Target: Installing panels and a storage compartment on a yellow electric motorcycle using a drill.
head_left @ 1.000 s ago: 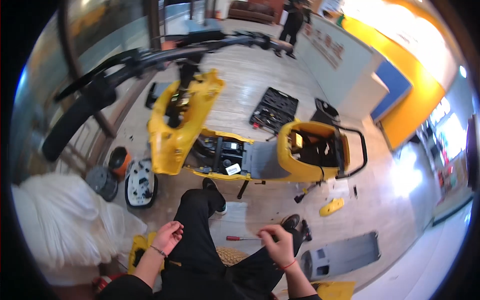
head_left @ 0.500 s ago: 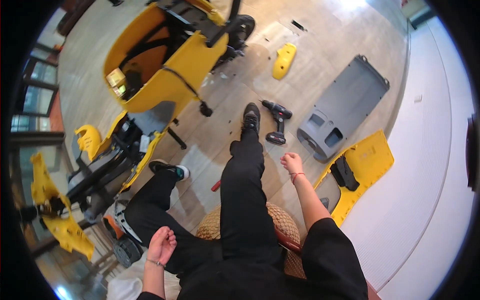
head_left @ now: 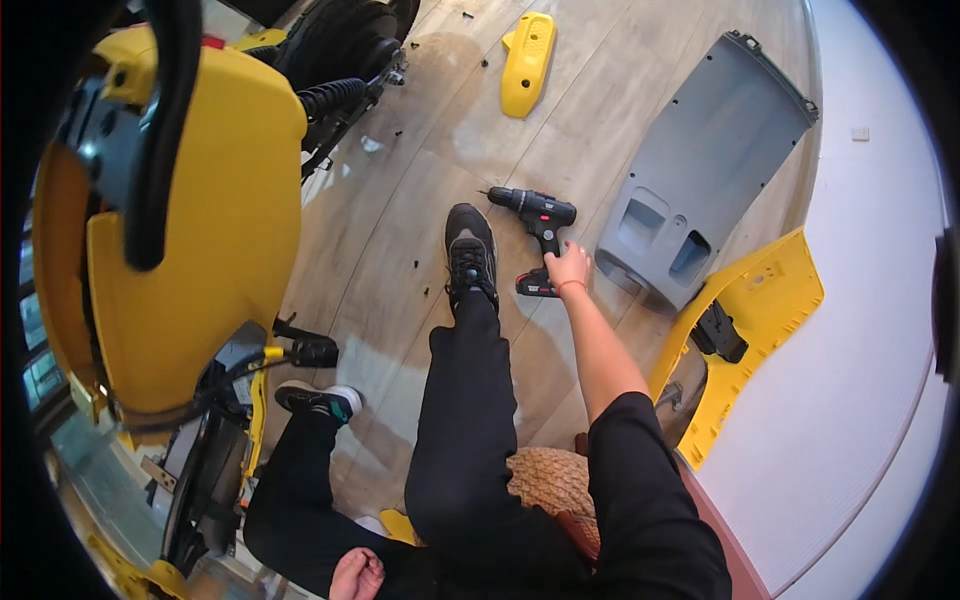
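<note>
1. Lower edge, left of centre: the left hand (head_left: 358, 575) hangs over black trousers (head_left: 465, 400), fingers folded in narrowly.
2. Right of centre: the right arm (head_left: 598, 350) stretches up the frame; the right hand (head_left: 568, 264) curls at the handle of a black drill (head_left: 545, 214), how tightly I cannot tell.
3. Centre: the drill lies on the floor (head_left: 385, 225), bit leftward.

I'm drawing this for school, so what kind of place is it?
Probably an indoor room used as a repair workshop: there's a yellow scooter-like vehicle with its rear wheel showing, a loose gray panel, and a cordless drill.
</note>
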Demonstrator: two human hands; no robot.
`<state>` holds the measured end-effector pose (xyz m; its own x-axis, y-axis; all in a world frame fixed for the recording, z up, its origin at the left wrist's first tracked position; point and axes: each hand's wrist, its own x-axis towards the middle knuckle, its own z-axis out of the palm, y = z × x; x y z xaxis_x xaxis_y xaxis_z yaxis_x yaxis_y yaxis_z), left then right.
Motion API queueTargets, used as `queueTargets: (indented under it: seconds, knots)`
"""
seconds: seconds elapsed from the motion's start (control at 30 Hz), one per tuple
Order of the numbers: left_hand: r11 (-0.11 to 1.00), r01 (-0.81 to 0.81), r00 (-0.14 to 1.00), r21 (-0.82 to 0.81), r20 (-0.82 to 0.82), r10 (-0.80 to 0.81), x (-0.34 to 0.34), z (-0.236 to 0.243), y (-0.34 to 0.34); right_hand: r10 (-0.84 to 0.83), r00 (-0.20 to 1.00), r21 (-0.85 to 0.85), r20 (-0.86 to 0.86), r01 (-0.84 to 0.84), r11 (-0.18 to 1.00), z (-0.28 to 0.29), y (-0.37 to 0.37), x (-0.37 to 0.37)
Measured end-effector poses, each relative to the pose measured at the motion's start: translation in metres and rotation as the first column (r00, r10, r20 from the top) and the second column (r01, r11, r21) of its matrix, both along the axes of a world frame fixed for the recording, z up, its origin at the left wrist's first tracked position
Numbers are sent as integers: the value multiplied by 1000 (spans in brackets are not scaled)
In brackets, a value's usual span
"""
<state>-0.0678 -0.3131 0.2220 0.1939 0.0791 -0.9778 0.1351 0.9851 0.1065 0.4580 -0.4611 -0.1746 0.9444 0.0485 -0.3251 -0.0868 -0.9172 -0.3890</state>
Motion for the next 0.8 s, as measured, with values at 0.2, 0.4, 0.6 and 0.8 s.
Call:
queueTargets:
  seconds: [0.2, 0.4, 0.6, 0.8]
  knots:
    - [1000, 16, 998, -11, -58, -17, 19, -4, 12, -196, 920, 93, -340, 240, 966, -24, 22, 22]
    - [998, 39, 999, 55, 15, -40, 15, 2, 11, -229, 922, 160, -312, 289, 944, 10, 14, 4]
    - [989, -40, 989, 142, 147, 19, -2, 11, -9, -142, 940, 581, -310, 306, 754, 183, -22, -36]
    - [962, -110, 953, 251, 301, 31, -5, 18, -37, -18, 985, 748, -170, 141, 649, 304, -75, -73]
